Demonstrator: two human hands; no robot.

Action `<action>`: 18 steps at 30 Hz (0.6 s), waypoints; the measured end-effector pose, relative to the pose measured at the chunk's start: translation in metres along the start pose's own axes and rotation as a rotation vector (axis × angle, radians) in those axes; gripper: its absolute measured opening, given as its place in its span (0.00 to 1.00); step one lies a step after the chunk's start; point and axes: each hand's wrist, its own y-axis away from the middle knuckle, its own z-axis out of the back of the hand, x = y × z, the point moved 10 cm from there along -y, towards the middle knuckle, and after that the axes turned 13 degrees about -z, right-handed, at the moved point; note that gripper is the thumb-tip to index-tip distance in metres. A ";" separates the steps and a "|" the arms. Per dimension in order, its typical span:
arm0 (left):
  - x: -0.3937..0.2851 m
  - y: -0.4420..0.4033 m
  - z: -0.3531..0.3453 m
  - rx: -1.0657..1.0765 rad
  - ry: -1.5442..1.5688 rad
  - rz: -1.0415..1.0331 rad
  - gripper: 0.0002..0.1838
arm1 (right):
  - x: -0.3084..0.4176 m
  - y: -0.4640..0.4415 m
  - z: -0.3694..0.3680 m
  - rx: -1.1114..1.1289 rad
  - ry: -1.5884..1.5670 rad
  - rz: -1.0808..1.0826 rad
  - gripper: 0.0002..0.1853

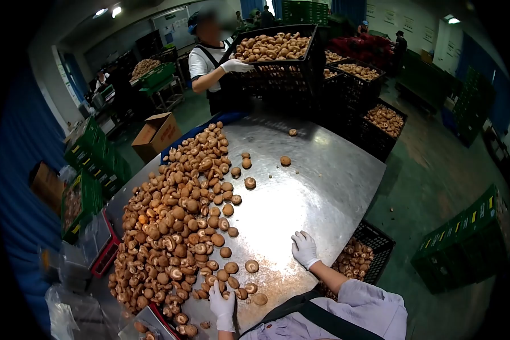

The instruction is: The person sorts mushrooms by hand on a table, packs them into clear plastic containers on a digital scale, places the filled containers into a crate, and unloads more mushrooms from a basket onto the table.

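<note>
A large heap of brown mushrooms (pixel 175 226) covers the left part of the metal table (pixel 334 170), with loose ones along its right side. At the heap's near edge is my left hand (pixel 222 309) in a white glove, fingers apart, with a small mushroom (pixel 226 294) showing between finger and thumb; I cannot make out a grip on it. My right hand (pixel 305 249), also gloved, rests on bare metal near the right edge, its fingers spread and nothing in them. A few mushrooms (pixel 251 266) lie between my two hands.
Across the table a person (pixel 209 65) holds a black crate (pixel 272 71) full of mushrooms above the far edge. More filled crates (pixel 382 122) stand behind right. Another crate (pixel 374 249) sits beside my right arm. Red-edged scales (pixel 105 249) are at the left.
</note>
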 end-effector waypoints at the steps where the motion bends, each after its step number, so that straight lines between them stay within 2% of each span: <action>1: -0.001 0.000 0.001 -0.013 0.006 -0.014 0.39 | 0.000 0.000 0.002 -0.010 -0.002 0.001 0.13; 18: -0.001 0.000 0.001 0.010 0.016 0.030 0.39 | 0.000 0.000 0.001 -0.017 -0.020 0.018 0.14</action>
